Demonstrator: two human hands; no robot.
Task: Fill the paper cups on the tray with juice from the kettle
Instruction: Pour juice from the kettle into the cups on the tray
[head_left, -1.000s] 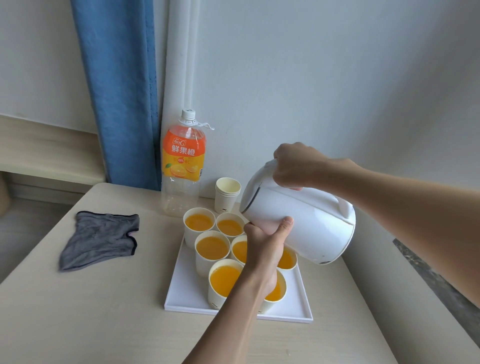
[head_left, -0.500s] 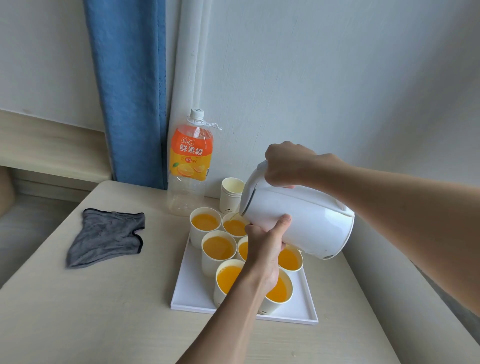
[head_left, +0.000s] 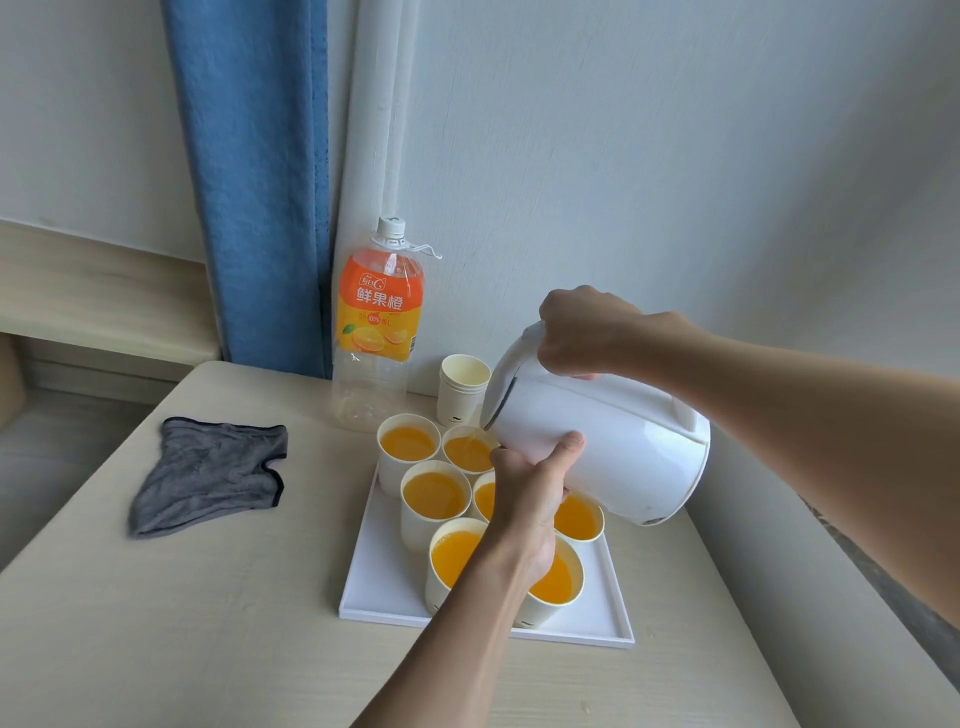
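Kettle: white kettle held in the air at centre right of the frame, tipped down to the left, with its spout over a cup in the back row. A thin thread of juice seems to run from it.
Right hand: the right hand is clenched round the kettle's handle at the top.
Left hand: the left hand grasps the kettle's lower side from beneath, thumb laid against the white wall; its fingers are mostly hidden.
Cups: paper cups stand close together on the tray, all that show holding orange juice. One is partly hidden behind the left hand.
Tray: white tray, low and centre, on the pale table.
Spare cups: a stack of empty cups just behind the tray.
Bottle: juice bottle with an orange label, left of the stack, nearly drained.
Cloth: grey cloth, crumpled, at left.
Curtain: blue curtain, upper left.
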